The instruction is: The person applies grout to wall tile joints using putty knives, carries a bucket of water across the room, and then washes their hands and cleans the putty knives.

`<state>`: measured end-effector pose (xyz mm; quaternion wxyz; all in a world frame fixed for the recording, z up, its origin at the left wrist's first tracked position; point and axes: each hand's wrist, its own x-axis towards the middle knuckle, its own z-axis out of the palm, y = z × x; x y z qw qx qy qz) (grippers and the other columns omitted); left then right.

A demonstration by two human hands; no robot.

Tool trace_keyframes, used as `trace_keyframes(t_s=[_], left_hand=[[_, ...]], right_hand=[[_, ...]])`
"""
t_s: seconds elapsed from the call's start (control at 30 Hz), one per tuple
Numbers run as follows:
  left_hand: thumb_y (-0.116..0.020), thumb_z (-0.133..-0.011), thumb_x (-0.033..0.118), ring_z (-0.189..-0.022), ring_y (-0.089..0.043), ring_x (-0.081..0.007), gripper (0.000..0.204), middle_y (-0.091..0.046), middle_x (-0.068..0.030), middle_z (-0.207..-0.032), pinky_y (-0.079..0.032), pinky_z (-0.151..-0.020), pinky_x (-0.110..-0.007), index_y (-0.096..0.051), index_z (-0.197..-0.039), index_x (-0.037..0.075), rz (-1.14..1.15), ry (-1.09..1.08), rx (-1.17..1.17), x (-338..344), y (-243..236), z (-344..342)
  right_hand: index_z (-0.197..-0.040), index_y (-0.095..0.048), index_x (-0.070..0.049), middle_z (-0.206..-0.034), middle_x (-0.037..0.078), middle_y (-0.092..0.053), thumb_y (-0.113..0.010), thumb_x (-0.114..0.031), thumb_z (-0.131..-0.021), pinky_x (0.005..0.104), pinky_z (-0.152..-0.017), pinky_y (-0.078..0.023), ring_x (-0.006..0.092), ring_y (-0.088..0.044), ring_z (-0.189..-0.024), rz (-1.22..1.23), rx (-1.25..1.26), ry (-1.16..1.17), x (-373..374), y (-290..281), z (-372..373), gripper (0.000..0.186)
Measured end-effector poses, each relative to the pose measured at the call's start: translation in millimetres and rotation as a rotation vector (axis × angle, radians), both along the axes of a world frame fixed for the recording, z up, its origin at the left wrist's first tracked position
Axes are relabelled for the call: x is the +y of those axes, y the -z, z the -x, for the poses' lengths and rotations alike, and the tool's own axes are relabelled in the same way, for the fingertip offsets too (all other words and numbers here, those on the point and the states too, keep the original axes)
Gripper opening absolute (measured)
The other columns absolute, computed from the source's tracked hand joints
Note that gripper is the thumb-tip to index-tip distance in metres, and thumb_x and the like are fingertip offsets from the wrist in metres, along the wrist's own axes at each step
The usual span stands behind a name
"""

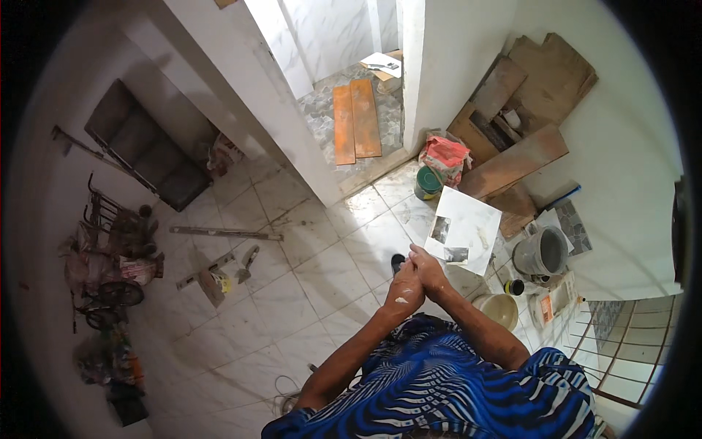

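In front of my body, my left hand (405, 288) and my right hand (431, 274) are pressed together, fingers closed against each other. White smears mark the back of my left hand. Whatever lies between the palms, if anything, is hidden. Just beyond my right hand lies a white square panel (475, 227), with two dark patches along its near left side. Its edge appears close to my fingers; I cannot tell if they touch. Past the panel stand a green bucket (428, 182) and a red and white bag (446, 155).
At right are a grey bucket (540, 251), a pale basin (497, 310) and a metal grille (621, 344). Brown boards (519, 161) lean at the back right. Two orange planks (356, 122) lie through the doorway. A long bar (227, 233) and a trowel (248, 265) lie left on the tiles.
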<state>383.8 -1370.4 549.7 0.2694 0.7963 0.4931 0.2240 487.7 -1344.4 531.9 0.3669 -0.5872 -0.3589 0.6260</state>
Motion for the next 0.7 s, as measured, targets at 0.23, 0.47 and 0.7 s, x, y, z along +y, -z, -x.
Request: trace_keyframes(t_s=[0.23, 0.47, 0.7], left_hand=[[-0.054, -0.088, 0.012, -0.133, -0.033, -0.0459, 0.062, -0.033, -0.0338, -0.141, -0.031, -0.109, -0.045, -0.029, -0.141, -0.007, 0.239, 0.102, -0.155, 214.4, -60.2, -25.4], [-0.046, -0.093, 0.018, -0.138, -0.025, -0.0433, 0.056, -0.028, -0.0282, -0.147, -0.016, -0.114, -0.048, -0.031, -0.144, -0.001, -0.056, -0.173, -0.236, 456.6, -36.1, -63.9], [-0.041, -0.095, 0.020, -0.136, -0.030, -0.0383, 0.050, -0.036, -0.0214, -0.144, -0.018, -0.114, -0.048, -0.036, -0.142, 0.003, -0.126, -0.089, -0.055, 669.5, 10.1, -70.5]], right_hand=[[-0.141, -0.022, 0.013, -0.136, 0.036, -0.038, -0.036, -0.033, -0.098, 0.0531, -0.104, -0.040, 0.0437, -0.047, -0.124, 0.361, 0.982, 0.221, 250.6, 5.2, -25.3, 0.064], [-0.145, -0.020, 0.002, -0.144, 0.036, -0.027, -0.029, -0.056, -0.097, 0.0550, -0.107, -0.034, 0.0460, -0.033, -0.134, 0.397, 1.784, -0.092, 468.0, 31.5, -15.0, 0.075], [-0.148, -0.022, -0.011, -0.147, 0.031, -0.027, -0.025, -0.053, -0.099, 0.0552, -0.106, -0.035, 0.0448, -0.030, -0.137, 0.137, 1.271, -0.048, 651.1, 50.0, -30.4, 0.065]])
